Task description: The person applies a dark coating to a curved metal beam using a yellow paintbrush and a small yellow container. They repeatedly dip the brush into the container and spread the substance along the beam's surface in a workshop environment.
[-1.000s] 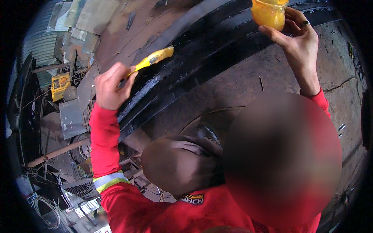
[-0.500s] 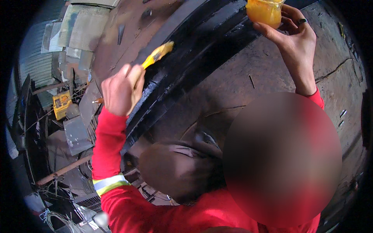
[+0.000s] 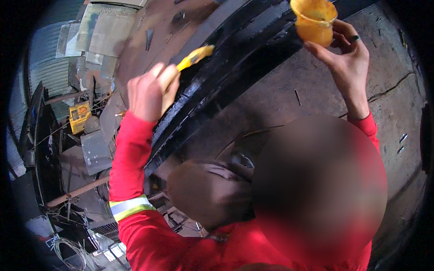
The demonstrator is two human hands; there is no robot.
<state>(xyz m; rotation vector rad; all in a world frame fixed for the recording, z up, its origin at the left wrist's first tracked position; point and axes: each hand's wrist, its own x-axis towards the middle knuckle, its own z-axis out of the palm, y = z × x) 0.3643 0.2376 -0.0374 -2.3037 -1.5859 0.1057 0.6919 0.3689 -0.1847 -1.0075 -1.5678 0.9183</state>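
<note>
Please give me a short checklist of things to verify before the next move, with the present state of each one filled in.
1. Brush secured: ok; the left grip is closed around the yellow brush.
2. Cup secured: ok; the right grip holds the yellow-orange cup.
3. Brush and cup apart: ok; there is a clear gap between them.
4. One grip free: not ok; both are occupied.
5. Bristles touching the black metal piece: cannot tell; the tip overlaps it in this view, but contact isn't clear.
6. Amount left in the cup: cannot tell; the level inside isn't clear.
</note>
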